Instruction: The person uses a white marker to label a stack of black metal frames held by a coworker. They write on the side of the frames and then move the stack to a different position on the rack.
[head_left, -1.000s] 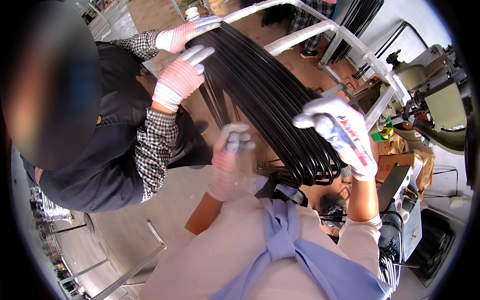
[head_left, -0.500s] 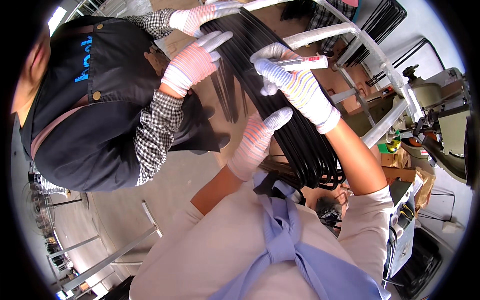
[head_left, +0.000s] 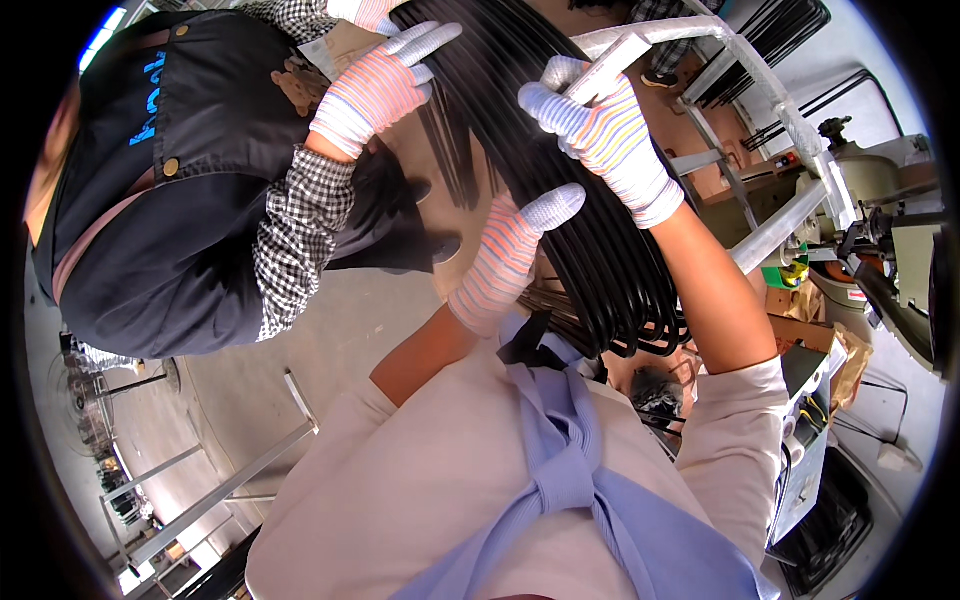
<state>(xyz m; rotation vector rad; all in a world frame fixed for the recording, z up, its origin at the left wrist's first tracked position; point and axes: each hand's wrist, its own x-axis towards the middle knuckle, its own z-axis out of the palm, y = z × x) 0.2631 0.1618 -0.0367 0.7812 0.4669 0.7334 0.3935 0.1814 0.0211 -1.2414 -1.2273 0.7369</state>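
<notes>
A thick bundle of black bent tubes (head_left: 610, 265), rounded at its near end, runs across in front of me. In a striped glove, my left hand (head_left: 505, 255) grips the bundle's left edge, thumb on top and the other fingers hidden beneath. My right hand (head_left: 610, 125), also gloved, is closed around a white marker (head_left: 608, 68) that tilts up and to the right above the tubes. The marker's lower tip is hidden by the fingers. A co-worker's gloved hand (head_left: 375, 95) lies at the far left edge of the same bundle, with that person's other hand beyond it.
The co-worker in a dark apron (head_left: 190, 220) stands close on the left. A pale wrapped metal frame (head_left: 770, 95) rises behind the bundle at the right. Machinery (head_left: 905, 240) and a cardboard box (head_left: 805, 335) stand farther right. A metal rail (head_left: 235, 490) lies low at the left.
The marker has swung from nearly level to a steep upward tilt as my right hand turned. My left hand keeps its grip on the bundle, and the view has shifted slightly.
</notes>
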